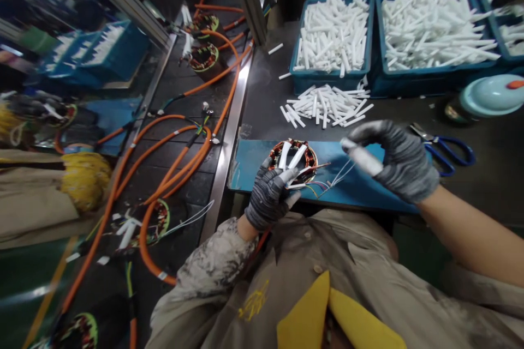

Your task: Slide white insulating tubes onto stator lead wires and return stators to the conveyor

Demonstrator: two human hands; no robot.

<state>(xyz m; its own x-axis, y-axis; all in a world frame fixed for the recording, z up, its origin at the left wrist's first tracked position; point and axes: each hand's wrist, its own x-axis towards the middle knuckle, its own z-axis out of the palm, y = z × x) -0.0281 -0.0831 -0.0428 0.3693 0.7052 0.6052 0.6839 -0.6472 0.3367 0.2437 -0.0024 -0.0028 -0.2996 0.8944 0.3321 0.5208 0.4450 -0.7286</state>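
My left hand [270, 193], in a grey striped glove with pale fingertips, grips the near left side of a motor stator [313, 155] on a blue board [254, 155]. Copper windings ring the stator, and white sleeves [297, 157] stand out of it. From its right side come a bare copper lead [321, 166] and several thin coloured and pale wires [339, 175]. My right hand [393, 158], gloved alike, hovers over the board to the right. Its thumb and forefinger meet in a pinch, and whatever is between them is too small to make out.
Loose white sleeves [327, 104] lie in a pile before blue bins [301, 84] full of them. Blue-handled scissors [450, 152] and a lidded jar [491, 97] are at right. Left of a metal rail [223, 158], orange cables [180, 174] cross other stators [161, 218]; a co-worker's sleeve [84, 177] shows.
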